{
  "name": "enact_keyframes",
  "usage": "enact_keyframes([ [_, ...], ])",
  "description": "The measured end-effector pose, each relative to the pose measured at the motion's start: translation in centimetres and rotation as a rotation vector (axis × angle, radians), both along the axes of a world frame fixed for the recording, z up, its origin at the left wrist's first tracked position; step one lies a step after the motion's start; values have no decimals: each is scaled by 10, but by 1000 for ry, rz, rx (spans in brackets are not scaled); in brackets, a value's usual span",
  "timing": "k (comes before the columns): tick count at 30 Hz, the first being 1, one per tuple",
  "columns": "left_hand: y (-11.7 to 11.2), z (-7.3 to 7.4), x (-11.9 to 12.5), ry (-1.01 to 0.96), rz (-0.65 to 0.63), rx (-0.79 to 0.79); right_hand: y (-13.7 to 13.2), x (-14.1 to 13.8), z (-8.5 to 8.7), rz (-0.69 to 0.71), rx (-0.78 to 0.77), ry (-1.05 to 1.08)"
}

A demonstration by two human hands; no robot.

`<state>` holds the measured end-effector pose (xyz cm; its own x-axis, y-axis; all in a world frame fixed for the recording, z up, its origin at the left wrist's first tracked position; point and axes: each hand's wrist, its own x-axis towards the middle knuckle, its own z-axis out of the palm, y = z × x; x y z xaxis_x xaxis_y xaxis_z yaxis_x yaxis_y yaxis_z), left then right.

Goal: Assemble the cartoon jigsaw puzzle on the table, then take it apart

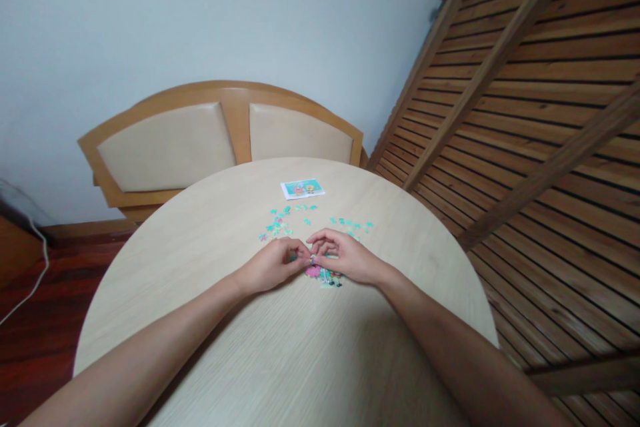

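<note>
My left hand (pixel 275 263) and my right hand (pixel 350 256) meet over the table, with fingertips nearly touching. Both pinch at a small jigsaw piece (pixel 312 261) with some purple on it; its shape is mostly covered by fingers. Just below them lies a joined part of a jigsaw puzzle (pixel 325 275), pink, teal and pale green, partly hidden by my right hand. Loose jigsaw pieces (pixel 277 223), mostly teal, are scattered beyond my left hand. More loose pieces (pixel 350 223) lie beyond my right hand.
On the round wooden table (pixel 200 227), a picture card (pixel 303 188) with cartoon figures lies behind the pieces. A padded headboard (pixel 235 127) stands against the wall past the table. Wooden slats (pixel 520 127) lean at the right, and a white cable (pixel 46 260) hangs at the left.
</note>
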<state>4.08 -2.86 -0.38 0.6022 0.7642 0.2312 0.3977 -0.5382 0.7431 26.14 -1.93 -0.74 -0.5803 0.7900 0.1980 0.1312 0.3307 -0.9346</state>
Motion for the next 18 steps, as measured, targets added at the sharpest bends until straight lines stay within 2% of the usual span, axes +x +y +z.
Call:
enact_keyframes([
  [7, 0, 0, 3, -45, 99, -7, 2, 1, 4, -46, 47, -118],
  [12, 3, -3, 4, -131, 134, -36, 3, 1, 2, -75, 33, -110],
  [18, 3, -1, 2, -150, 98, -77, 1, -1, 3, -114, 42, -82],
])
